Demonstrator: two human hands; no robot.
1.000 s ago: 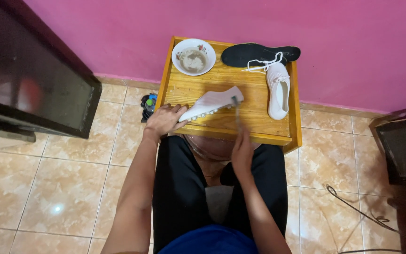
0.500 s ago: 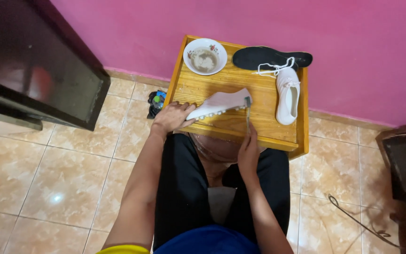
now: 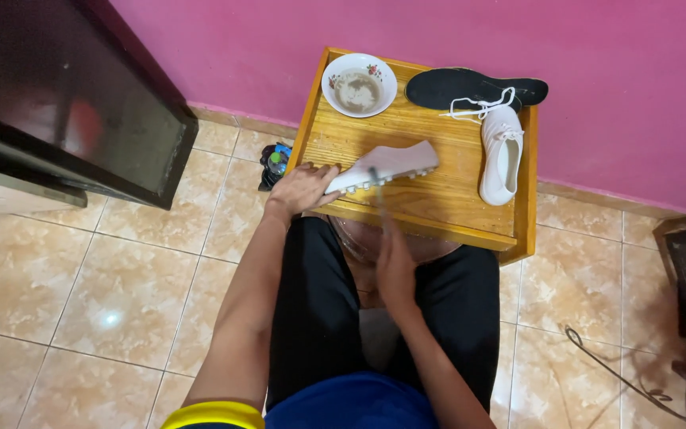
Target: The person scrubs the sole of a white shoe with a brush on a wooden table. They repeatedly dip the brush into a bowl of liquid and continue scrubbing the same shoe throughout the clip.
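Frame centre: left hand [image 3: 302, 188] closed on the heel end of a white cleated shoe [image 3: 384, 166], pinning it w/ studs toward the person on the wooden tray table [image 3: 446, 214]. Right hand [image 3: 395, 266], blurred, sits just below the shoe & seems wrapped round a thin brush-like tool [image 3: 376, 184] touching the sole; grip can't be read for sure. Upper centre: bowl [image 3: 359, 84] of murky liquid. Upper right: black insole [image 3: 470, 86], 2nd white shoe [image 3: 500, 152]. To scrub well: keep the heel clamped, short strokes between studs, probably re-wet often.
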